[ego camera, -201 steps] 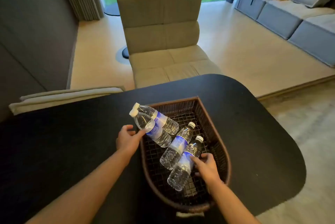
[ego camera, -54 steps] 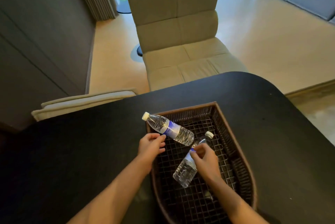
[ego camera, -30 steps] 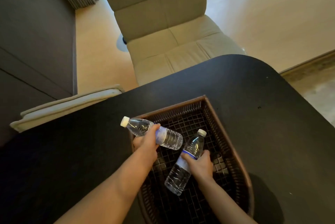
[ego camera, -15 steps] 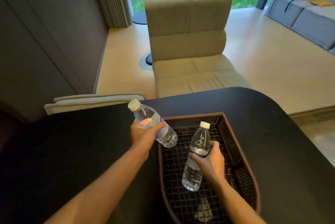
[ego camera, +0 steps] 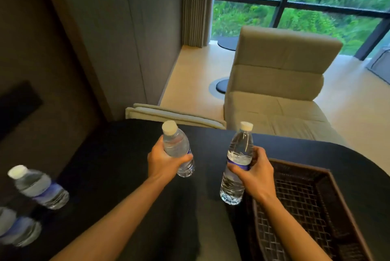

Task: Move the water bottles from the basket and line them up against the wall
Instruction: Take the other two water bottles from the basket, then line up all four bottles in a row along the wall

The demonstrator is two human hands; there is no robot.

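My left hand [ego camera: 162, 160] grips a clear water bottle [ego camera: 176, 145] with a white cap, held above the black table [ego camera: 118, 155]. My right hand [ego camera: 256, 173] grips a second water bottle [ego camera: 239, 151] by its blue label, upright, just left of the brown woven basket [ego camera: 312, 208]. The visible part of the basket holds no bottles. Two more bottles stand at the far left by the dark wall [ego camera: 48, 66]: one [ego camera: 39, 187] whole, the other [ego camera: 16, 228] cut off by the frame edge.
A beige lounge chair [ego camera: 276, 83] stands beyond the table's far edge, with a folded beige cushion [ego camera: 173, 116] beside it. Behind are a grey curtain [ego camera: 196, 5] and a large window [ego camera: 295, 3]. The table's rounded end curves off to the right.
Both hands have lifted their bottles out of the basket and carried them left. My view has swung left, so the wall and two standing bottles have come into sight.
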